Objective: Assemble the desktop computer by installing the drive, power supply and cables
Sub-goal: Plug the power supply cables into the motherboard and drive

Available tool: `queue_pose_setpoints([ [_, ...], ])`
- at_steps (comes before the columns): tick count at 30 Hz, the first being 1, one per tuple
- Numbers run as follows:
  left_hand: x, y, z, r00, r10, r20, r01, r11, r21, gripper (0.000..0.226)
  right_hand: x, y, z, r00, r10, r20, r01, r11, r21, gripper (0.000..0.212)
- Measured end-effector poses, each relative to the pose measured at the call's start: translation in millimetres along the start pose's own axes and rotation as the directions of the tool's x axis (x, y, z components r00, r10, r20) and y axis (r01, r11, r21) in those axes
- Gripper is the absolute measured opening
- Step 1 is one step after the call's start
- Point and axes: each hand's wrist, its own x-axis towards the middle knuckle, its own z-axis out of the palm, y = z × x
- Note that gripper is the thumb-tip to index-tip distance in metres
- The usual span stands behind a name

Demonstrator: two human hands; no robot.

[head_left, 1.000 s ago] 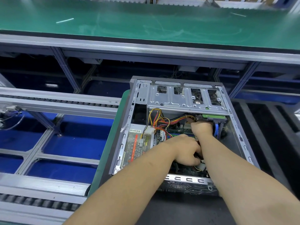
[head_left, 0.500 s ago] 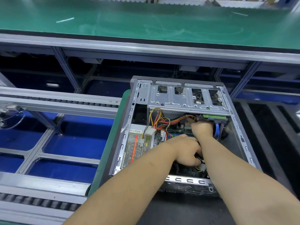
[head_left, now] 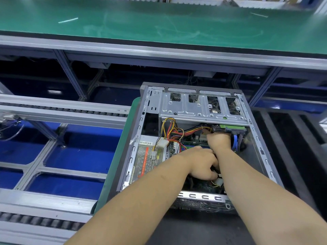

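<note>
Inside the open computer case (head_left: 150, 121), the right hand (head_left: 220, 140) grips a cable plug at the drive (head_left: 231, 127) under the far bay; the left hand (head_left: 203, 163), nearer, fingers curled, clutches loose wiring beside the power supply (head_left: 150, 156).

The left hand (head_left: 203, 164) curls down into the computer case (head_left: 261, 149), its fingertips hidden among the cables; the right hand (head_left: 219, 141) covers whatever it grips under the drive bay, and the power supply (head_left: 150, 156) label is too small to read
</note>
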Motion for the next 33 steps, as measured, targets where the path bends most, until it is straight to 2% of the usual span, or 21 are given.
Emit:
queue_pose_setpoints([
  [2,0,1,0,1.0,0.0,-0.006,0.0,1.0,0.0,0.024,4,0,-1,0.999,-0.007,0.034,0.007,1.0,0.008,0.05],
  [3,0,1,0,1.0,0.001,-0.007,-0.001,1.0,-0.002,0.024,7,1,0,0.999,0.013,0.037,-0.011,0.999,-0.048,0.056],
  [8,0,1,0,1.0,0.0,-0.011,0.0,1.0,-0.007,0.024,4,2,-1,0.997,-0.072,0.006,0.072,0.993,-0.088,0.038],
  [11,0,1,-1,1.0,-0.001,-0.008,0.001,1.0,-0.003,0.025,8,0,-2,0.995,-0.092,0.043,0.101,0.951,-0.293,0.052],
  [14,0,1,-2,1.0,-0.004,-0.002,0.004,1.0,-0.015,0.024,11,0,-2,0.99,-0.126,0.069,0.143,0.897,-0.418,0.062],
  [20,0,3,-2,1.0,-0.016,0.009,0.016,1.0,-0.006,0.025,7,0,-2,0.981,-0.189,0.053,0.189,0.838,-0.512,0.064],
  [23,0,2,-2,1.0,-0.012,0.006,0.012,1.0,-0.011,0.022,8,2,-1,0.973,-0.218,0.072,0.221,0.805,-0.55,0.058],
  [25,0,2,-2,1.0,-0.012,0.004,0.012,1.0,-0.01,0.021,5,0,-4,0.977,-0.199,0.071,0.206,0.82,-0.534,0.052],
  [28,0,2,-2,1.0,-0.013,0.006,0.013,1.0,-0.005,0.022,-1,-3,-8,0.987,-0.153,0.056,0.162,0.903,-0.397,0.032],
  [29,0,2,-2,1.0,-0.013,0.004,0.013,1.0,-0.005,0.023,-3,-4,-8,0.986,-0.15,0.076,0.168,0.902,-0.397,0.03],
  [33,-1,3,-1,1.0,-0.012,-0.007,0.011,1.0,-0.012,0.025,-2,-3,-10,0.984,-0.134,0.121,0.168,0.925,-0.34,0.04],
])
